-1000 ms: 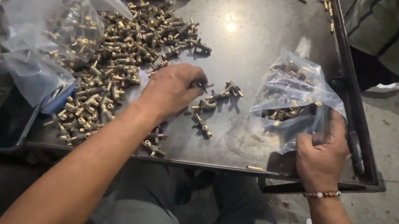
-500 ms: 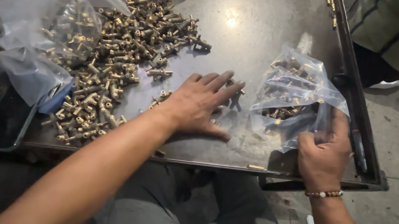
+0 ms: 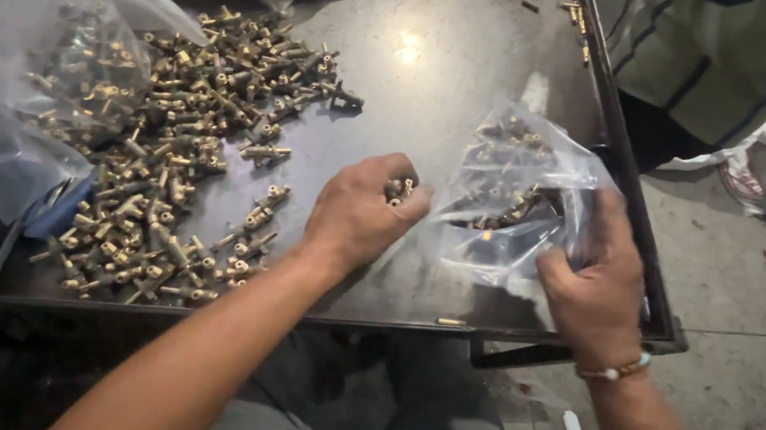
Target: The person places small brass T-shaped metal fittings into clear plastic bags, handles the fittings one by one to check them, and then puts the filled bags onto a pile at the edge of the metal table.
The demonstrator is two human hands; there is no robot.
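While the left hand [image 3: 358, 213] is curled shut around a few brass fittings [image 3: 398, 188] above the table's [image 3: 445, 73] front edge, the right hand [image 3: 596, 277] pinches the mouth of a clear plastic bag [image 3: 516, 205] near the table's right edge, partly filled with the same fittings. A loose pile [image 3: 180, 154] spreads toward the left edge, beside a larger filled bag [image 3: 27, 91]

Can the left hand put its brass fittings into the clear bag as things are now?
Probably yes. The left hand holds brass fittings right beside the clear bag, which the right hand grips; nothing lies between them.
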